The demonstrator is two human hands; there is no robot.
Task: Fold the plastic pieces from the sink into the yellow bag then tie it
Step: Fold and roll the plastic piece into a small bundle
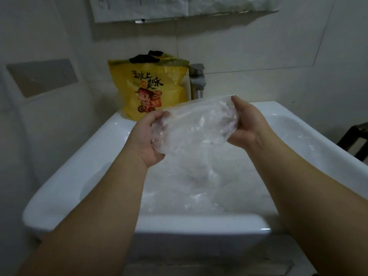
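A clear plastic piece (194,126) is held above the sink (83,156), gripped at one end by the left hand (146,138) and at the other by the right hand (247,124). Being thin, crinkled and slippery, it could spring open when released. The yellow bag (147,86) is stood behind, near the tap (197,80); more plastic (199,192) is left in the basin.

2 hands (146,138) (246,124), 1 held plastic pc (195,124), 1 yellow bag (139,84), 1 sink (199,224).
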